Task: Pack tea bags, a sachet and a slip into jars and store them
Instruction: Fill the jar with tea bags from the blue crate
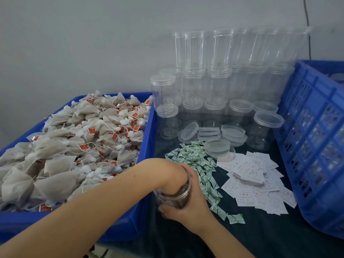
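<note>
Now, right grip (pixel 188 207) grasping jar (pixel 175 198), left grip (pixel 175 175) inside, state unclear, slips' (pixel 255 175) print unreadable

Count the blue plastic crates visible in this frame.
2. One blue crate on the left holds the tea bags; a second blue crate leans tilted at the right edge, partly cut off. Others may lie outside the view.

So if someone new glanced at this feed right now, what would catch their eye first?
Probably the blue bin on the left, heaped with tea bags, and the stacked clear jars against the wall behind. In front, the right hand holds a jar while the left hand reaches into it, beside green sachets and white slips on the dark cloth.
</note>
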The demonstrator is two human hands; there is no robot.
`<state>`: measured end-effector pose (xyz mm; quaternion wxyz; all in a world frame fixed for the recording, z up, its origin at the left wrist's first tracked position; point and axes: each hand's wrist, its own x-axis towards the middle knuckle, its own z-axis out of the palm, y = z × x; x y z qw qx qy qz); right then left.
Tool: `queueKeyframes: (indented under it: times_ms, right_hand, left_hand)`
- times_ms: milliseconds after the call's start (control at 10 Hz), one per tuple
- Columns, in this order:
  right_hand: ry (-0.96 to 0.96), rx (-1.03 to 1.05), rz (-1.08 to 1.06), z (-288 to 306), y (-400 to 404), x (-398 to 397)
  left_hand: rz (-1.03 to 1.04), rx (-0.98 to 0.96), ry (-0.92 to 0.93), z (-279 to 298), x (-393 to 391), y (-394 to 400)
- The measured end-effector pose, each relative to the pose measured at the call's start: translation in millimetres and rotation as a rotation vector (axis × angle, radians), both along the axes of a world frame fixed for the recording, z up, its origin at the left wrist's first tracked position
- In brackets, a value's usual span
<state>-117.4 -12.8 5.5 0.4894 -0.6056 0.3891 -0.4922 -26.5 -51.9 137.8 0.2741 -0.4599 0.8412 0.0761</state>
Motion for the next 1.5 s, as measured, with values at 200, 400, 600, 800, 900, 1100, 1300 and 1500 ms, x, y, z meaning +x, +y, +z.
queueKeyframes:
  times_ms: [200,400,600,800,900,1100,1300,1500]
  right_hand:
    - [-0.025,0.020,0.020,-0.1,-1.4,0.7]
    - [-0.061,0.002,0.040,6.8,1.8,1.6]
    - [-0.012,-0.020,0.003,10.3,7.0,-0.5]
    - [0.001,-0.015,0.021,12.4,8.7,-2.2]
    - [0.013,-0.008,0.022,13.1,8.9,-2.7]
    - [0.006,-0.003,0.024,10.5,8.3,-2.3]
    - [0.005,-0.006,0.023,10.3,9.1,-1.4]
    - [0.012,-0.019,0.017,8.9,8.2,-1.8]
  left_hand:
    - [-0.116,0.161,-0.014,21.7,7.2,-2.7]
    - [-0.083,0.102,0.172,43.4,21.1,-4.1]
    - [0.123,-0.029,0.582,68.1,59.6,-19.0]
    - [0.450,-0.436,0.575,62.9,107.8,-42.8]
    - [0.551,-0.496,0.322,49.7,131.4,-43.9]
    - [0.664,-0.426,-0.059,10.5,174.3,-35.0]
    - [0.698,-0.596,-0.068,-13.4,179.8,-34.9]
    - [0.729,-0.666,-0.138,-17.3,181.0,-41.4]
